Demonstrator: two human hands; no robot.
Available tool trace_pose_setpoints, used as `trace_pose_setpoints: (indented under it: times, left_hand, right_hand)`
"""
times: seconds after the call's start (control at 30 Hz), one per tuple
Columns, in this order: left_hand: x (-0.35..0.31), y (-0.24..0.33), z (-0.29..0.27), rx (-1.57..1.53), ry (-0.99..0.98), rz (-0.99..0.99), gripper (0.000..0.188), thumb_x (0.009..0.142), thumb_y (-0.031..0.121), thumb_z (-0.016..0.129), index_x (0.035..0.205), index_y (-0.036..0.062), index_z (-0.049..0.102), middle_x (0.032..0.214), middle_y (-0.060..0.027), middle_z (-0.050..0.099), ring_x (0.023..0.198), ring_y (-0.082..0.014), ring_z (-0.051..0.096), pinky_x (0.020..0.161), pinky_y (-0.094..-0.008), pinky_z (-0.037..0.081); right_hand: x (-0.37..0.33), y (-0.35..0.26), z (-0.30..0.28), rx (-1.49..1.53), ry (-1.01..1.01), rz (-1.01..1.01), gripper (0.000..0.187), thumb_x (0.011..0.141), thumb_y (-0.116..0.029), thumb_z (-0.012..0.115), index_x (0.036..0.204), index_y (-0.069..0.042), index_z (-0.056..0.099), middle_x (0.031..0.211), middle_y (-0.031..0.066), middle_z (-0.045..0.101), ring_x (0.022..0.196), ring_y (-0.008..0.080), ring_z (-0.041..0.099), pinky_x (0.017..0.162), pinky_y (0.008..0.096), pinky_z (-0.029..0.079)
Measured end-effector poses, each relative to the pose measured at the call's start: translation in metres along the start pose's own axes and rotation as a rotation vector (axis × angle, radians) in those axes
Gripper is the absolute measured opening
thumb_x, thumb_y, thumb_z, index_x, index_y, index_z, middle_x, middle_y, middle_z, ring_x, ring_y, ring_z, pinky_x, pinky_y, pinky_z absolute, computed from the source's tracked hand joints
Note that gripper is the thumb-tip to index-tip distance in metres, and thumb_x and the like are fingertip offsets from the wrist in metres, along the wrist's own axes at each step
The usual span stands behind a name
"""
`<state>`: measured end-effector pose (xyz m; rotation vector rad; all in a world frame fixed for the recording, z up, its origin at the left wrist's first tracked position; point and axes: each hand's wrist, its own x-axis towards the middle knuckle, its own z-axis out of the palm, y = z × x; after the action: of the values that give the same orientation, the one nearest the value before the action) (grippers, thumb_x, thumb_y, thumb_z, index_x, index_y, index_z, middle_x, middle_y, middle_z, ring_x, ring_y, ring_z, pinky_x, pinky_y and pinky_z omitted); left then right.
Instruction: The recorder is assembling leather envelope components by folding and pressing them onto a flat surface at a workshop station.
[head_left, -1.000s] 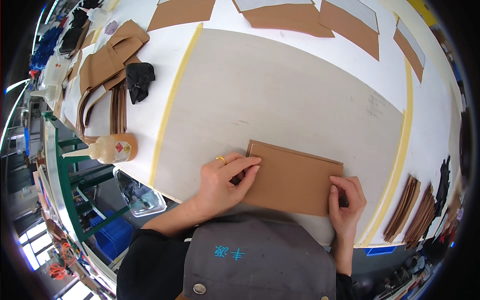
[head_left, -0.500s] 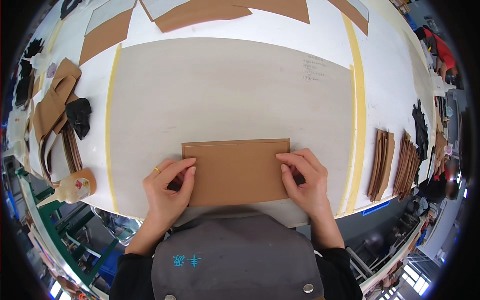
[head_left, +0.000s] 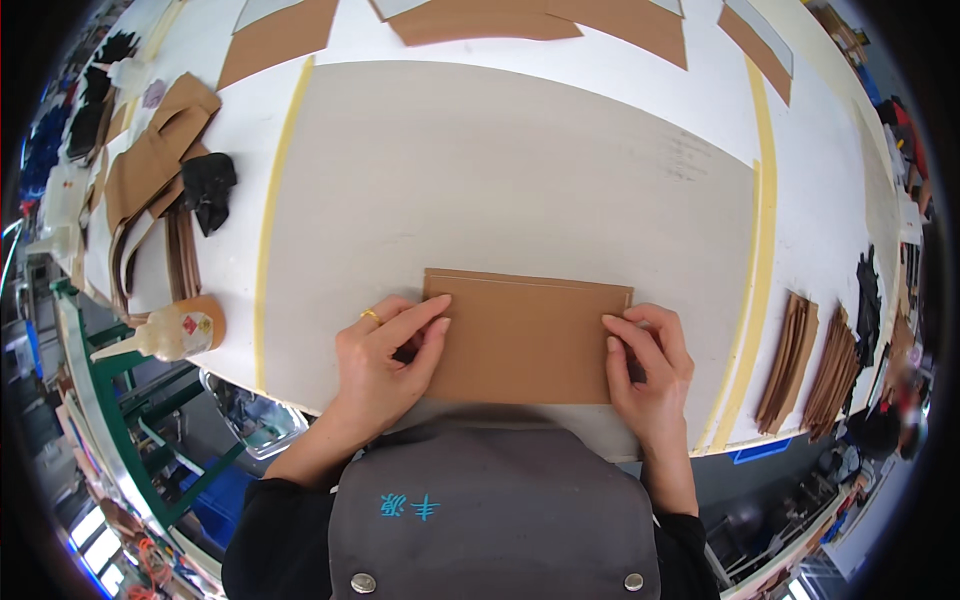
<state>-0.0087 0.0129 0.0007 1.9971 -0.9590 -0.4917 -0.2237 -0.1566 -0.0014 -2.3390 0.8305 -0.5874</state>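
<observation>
Your left hand and right hand pinch the brown panel at its left and right, layers apparently stacked, far edges seemingly not yet flush.

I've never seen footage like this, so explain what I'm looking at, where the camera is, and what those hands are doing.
There's no robot here: these are a person's bare hands, seen from a fisheye camera on their head. It looks down, and its wide lens bends straight edges.

The left hand and right hand each have fingertips on one side of a brown panel; whether they grip or press it, I can't tell.

Beneath is a gray sheet on a white table. To the left are a bottle and a black bundle; to the right, brown strips.
</observation>
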Motion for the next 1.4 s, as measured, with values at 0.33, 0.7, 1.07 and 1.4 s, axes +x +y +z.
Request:
trace_pose_setpoints:
  times: [0.33, 0.7, 1.07, 1.4]
  left_hand:
    - [-0.004, -0.005, -0.002, 0.078, -0.014, 0.048, 0.024, 0.086, -0.003, 0.073, 0.109, 0.0041, 0.076, 0.094, -0.0075, 0.067, 0.068, -0.0097, 0.058, 0.056, -0.0225, 0.047]
    - [0.009, 0.008, -0.018, 0.571, -0.167, 0.401, 0.044, 0.083, 0.022, 0.077, 0.125, 0.0139, 0.069, 0.120, -0.0047, 0.064, 0.098, -0.0310, 0.057, 0.082, -0.0409, 0.046]
    - [0.015, 0.024, -0.002, 0.833, -0.299, 0.450, 0.061, 0.086, 0.038, 0.071, 0.144, 0.0244, 0.056, 0.110, -0.0129, 0.054, 0.112, -0.0335, 0.049, 0.095, -0.0511, 0.035]
    - [0.015, 0.021, 0.004, 0.892, -0.242, 0.551, 0.062, 0.083, 0.035, 0.074, 0.141, 0.0205, 0.058, 0.107, -0.0173, 0.053, 0.121, -0.0399, 0.048, 0.112, -0.0709, 0.021]
  right_hand:
    - [0.006, -0.005, -0.004, -0.234, 0.003, -0.164, 0.028, 0.072, 0.002, 0.076, 0.098, -0.007, 0.075, 0.110, 0.0029, 0.071, 0.072, 0.0195, 0.060, 0.060, 0.0300, 0.051]
    - [0.008, -0.009, -0.013, -0.449, -0.136, -0.188, 0.049, 0.077, -0.014, 0.078, 0.125, -0.013, 0.070, 0.115, -0.0004, 0.065, 0.091, 0.0205, 0.059, 0.071, 0.0333, 0.046]
    - [0.013, -0.020, -0.012, -0.660, -0.220, -0.296, 0.055, 0.082, -0.025, 0.074, 0.135, -0.020, 0.063, 0.110, -0.0004, 0.057, 0.094, 0.0185, 0.053, 0.073, 0.0350, 0.037]
    - [0.021, -0.025, -0.011, -0.669, -0.268, -0.327, 0.046, 0.085, -0.024, 0.071, 0.129, -0.014, 0.065, 0.104, 0.0014, 0.055, 0.099, 0.0197, 0.052, 0.076, 0.0371, 0.037]
